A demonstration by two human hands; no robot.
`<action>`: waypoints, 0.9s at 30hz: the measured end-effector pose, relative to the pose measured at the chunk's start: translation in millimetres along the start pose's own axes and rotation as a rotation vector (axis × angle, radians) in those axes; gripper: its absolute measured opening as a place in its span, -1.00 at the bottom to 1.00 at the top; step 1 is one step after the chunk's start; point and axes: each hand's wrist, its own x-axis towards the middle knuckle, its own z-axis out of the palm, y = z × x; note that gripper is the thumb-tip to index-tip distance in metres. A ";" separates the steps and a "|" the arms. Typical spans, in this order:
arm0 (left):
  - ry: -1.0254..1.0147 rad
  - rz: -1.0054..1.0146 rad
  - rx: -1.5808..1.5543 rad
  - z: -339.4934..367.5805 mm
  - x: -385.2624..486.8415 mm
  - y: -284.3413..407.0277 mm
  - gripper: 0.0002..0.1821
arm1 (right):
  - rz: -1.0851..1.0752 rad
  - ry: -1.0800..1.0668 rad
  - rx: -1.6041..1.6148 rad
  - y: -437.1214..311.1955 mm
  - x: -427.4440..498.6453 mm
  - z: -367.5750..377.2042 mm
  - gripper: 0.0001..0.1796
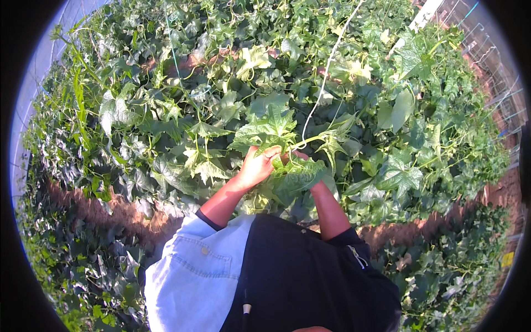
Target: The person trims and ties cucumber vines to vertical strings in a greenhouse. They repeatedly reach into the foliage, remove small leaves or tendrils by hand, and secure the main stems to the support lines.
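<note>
Near the middle of the view, my left hand [258, 165] is closed around part of a green climbing vine, its thumb and fingers pinched by a large lobed leaf [265, 128]. My right hand [299, 156] is close beside it, mostly hidden behind another broad leaf [300, 174]; what its fingers do cannot be seen. A vine stem [309, 142] runs out to the right from between the hands. A white string [322, 89] comes down from the top and loops round this stem just by my right hand.
Dense leafy vines [186, 166] surround the hands. A thin green string [172, 45] hangs at the upper left. Bare soil [124, 220] shows between the plant rows. A white post [425, 14] stands at the upper right, near wire framing [493, 62] along the edge.
</note>
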 end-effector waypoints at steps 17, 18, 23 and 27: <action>-0.086 -0.015 0.387 47.8 -4.9 -81.1 -0.87 | -0.079 0.841 -0.434 -48.4 -58.8 4.7 -0.71; 0.116 0.098 0.204 52.9 -9.5 -66.9 -0.85 | -0.123 0.756 -0.364 -57.5 -55.1 19.7 -0.73; 0.321 0.039 -0.877 82.2 -36.9 -72.9 -0.86 | 0.139 0.258 -0.816 -41.7 -23.5 25.1 -0.80; 0.160 -0.097 -0.773 79.1 -34.7 -89.0 -0.82 | 0.287 0.307 -0.635 -38.4 -20.4 31.9 -0.76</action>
